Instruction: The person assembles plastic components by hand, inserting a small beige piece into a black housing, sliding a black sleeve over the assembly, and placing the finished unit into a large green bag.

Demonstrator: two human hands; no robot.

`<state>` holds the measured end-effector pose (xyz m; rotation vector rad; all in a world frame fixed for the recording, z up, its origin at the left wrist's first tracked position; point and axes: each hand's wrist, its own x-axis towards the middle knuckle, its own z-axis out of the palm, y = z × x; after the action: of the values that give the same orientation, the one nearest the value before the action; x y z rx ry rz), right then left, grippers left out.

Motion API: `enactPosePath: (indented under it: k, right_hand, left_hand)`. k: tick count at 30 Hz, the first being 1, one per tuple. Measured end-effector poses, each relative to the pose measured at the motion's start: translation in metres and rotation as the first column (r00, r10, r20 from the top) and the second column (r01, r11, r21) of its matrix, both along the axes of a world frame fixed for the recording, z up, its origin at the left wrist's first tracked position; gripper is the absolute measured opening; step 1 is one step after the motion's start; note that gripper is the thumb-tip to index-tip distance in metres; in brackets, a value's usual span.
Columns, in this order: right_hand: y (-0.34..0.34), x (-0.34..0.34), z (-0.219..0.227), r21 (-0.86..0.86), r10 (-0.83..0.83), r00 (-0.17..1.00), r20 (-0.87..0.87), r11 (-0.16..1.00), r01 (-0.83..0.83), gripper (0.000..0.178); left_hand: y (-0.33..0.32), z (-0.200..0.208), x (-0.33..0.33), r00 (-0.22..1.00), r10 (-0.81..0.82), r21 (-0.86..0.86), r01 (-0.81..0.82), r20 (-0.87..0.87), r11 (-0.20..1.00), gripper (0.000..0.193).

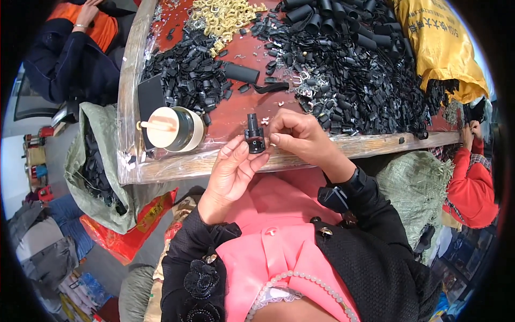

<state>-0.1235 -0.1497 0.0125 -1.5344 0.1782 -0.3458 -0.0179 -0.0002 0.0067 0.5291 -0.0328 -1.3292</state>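
Note:
My left hand (pixel 232 170) is closed around a small black plastic piece (pixel 254 140) with a narrow upright stem on a wider glossy base, held just above the table's near edge. Close on its right, my right hand (pixel 301 138) has thumb and index finger pinched together beside the piece. What lies between those fingertips, if anything, is too small to make out. A few tiny pale bits (pixel 265 121) lie on the red tabletop (pixel 228 121) behind the hands. To the left stands a dark jar with a cream lid (pixel 162 127), a dark phone-like slab (pixel 152 98) behind it.
Heaps of small black parts (pixel 365 86) cover the table, with black tubes (pixel 241 72) and yellow clips (pixel 222 19) farther back. A yellow sack (pixel 442 40) sits far right. Open green sacks (pixel 99 161) flank the table's wooden rim (pixel 214 165). Other people sit at far left and right.

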Motion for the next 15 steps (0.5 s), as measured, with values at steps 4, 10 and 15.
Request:
enactPosePath:
  k: [4,10,15]
  right_hand:
    - [0.004,-0.002,0.016,-0.166,-0.087,0.996,0.006,0.982,0.086,0.006]
    - [0.018,0.002,0.026,-0.402,-0.126,0.981,0.146,0.899,0.175,0.007]
    - [0.029,0.0,0.031,-0.506,-0.146,0.958,0.248,0.824,0.257,0.009]
  left_hand:
    - [0.003,0.0,0.0,1.0,0.002,0.089,-0.003,0.012,0.996,0.025]
    - [0.007,0.007,-0.004,1.0,-0.006,0.061,0.006,0.011,0.998,0.024]
    - [0.015,0.007,-0.006,1.0,-0.002,0.029,0.002,0.006,1.0,0.022]
